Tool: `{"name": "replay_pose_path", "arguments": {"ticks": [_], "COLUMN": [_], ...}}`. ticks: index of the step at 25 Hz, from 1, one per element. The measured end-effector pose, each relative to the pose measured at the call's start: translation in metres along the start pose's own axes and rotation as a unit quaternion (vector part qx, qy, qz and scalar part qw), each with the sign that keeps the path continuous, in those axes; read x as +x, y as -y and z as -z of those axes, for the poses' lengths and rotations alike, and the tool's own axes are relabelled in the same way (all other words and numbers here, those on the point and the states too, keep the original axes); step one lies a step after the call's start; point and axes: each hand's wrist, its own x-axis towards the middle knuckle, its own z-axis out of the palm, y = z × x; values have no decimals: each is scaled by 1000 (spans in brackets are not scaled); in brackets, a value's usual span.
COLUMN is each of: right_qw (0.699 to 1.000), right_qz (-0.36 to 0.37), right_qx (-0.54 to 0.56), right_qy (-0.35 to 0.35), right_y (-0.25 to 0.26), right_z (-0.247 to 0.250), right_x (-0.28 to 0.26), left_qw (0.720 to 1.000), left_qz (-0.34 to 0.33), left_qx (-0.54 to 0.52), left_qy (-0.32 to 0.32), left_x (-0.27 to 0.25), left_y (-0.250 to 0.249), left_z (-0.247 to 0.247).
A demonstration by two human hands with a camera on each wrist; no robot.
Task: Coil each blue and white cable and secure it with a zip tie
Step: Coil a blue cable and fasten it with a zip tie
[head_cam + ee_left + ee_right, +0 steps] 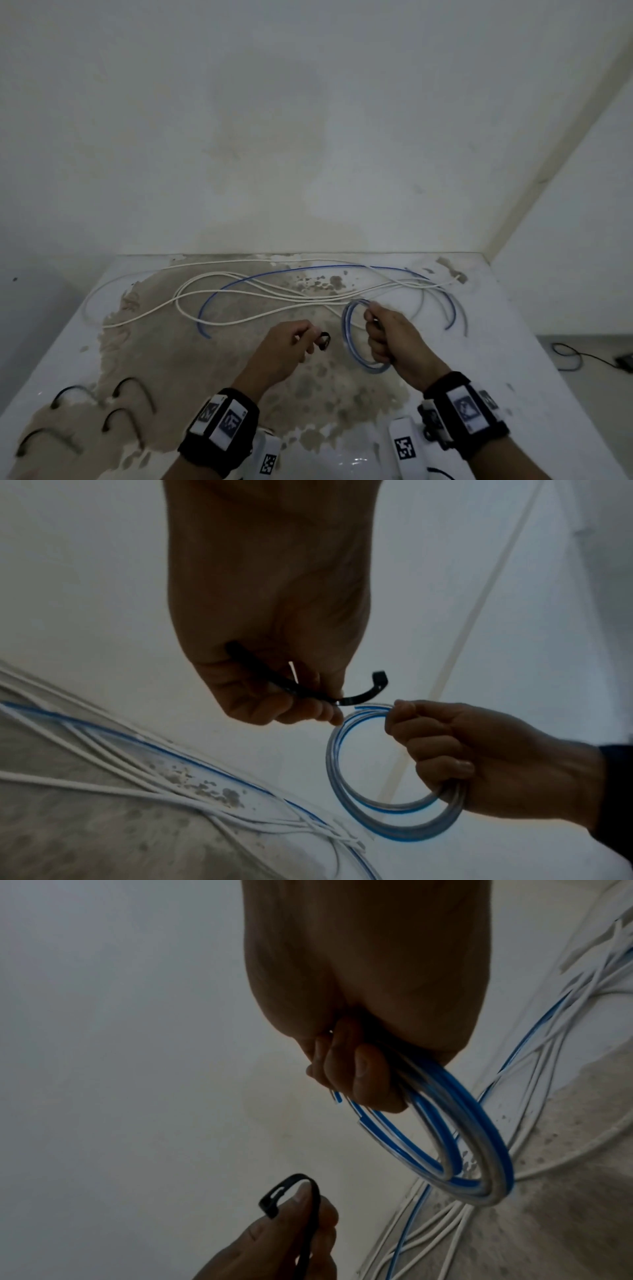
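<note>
My right hand (378, 337) grips a small coil of blue and white cable (350, 337) and holds it upright above the table; the same coil (346, 785) (479, 1150) shows in both wrist views with several turns. Just left of it my left hand (301, 337) pinches a black zip tie (323, 340), whose curved end (363, 695) points at the coil's top. The tie's head (274, 1199) sticks out past the fingertips. Loose white cables (239, 291) and another blue and white cable (212, 301) lie spread across the far half of the table.
Several more black zip ties (132, 389) lie at the table's (513, 342) front left corner. The table has a worn brown patch in its middle. A wall stands right behind it. A dark cable and a small device (621, 360) lie on the floor at the right.
</note>
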Motion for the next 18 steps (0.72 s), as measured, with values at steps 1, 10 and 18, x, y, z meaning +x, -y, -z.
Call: {"name": "replay_pose_path", "arguments": {"ticks": [1,10,18], "right_qw": [1000,973,881], "right_qz": [0,129,208], "right_qx": [-5,-191,-425], "right_qy": [-1,12,-24], "right_y": [-1,4,-12], "right_z": [1,-3,-5], "right_x": [-1,-14,-16], "left_qw": [1000,989,988], "left_qz": [-5,30,99], "left_qx": [18,135,-91], "left_qy": [-3,51,78], "left_x": [1,25,28], "left_y": [-1,-25,-62], "left_z": [-1,-13,-3]}}
